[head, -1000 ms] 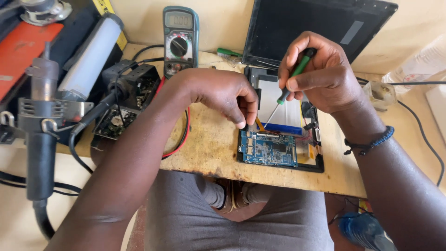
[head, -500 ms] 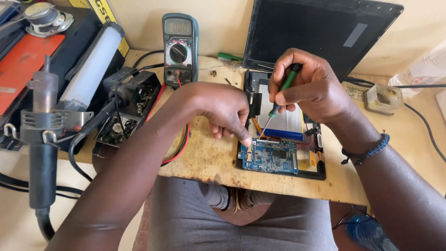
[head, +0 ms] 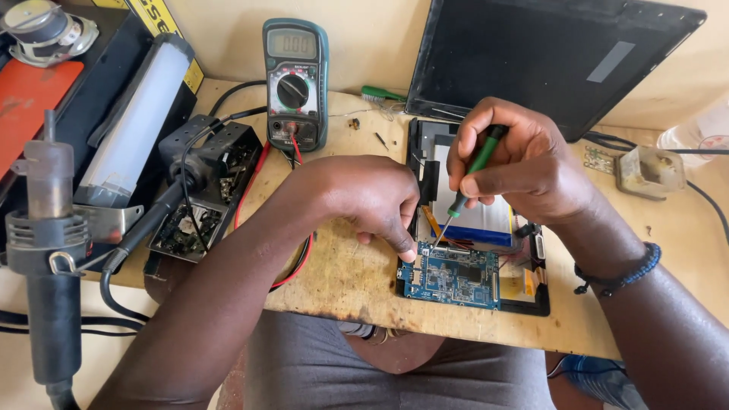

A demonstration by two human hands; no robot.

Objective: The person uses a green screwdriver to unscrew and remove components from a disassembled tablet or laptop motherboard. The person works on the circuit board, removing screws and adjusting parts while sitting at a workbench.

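since then, left hand [head: 364,199] still pins circuit board [head: 450,275] edge.

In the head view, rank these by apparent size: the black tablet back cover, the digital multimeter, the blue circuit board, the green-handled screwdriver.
1. Black tablet back cover, leaning on the wall.
2. Teal-cased digital multimeter.
3. Blue circuit board, close to the multimeter in size, so that order is unsure.
4. Green-handled screwdriver in the right hand, partly hidden.

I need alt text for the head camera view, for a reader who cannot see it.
The right hand holds a green screwdriver with its tip at the top edge of a blue circuit board in an opened tablet, while the left hand presses a fingertip beside it. A multimeter stands behind.
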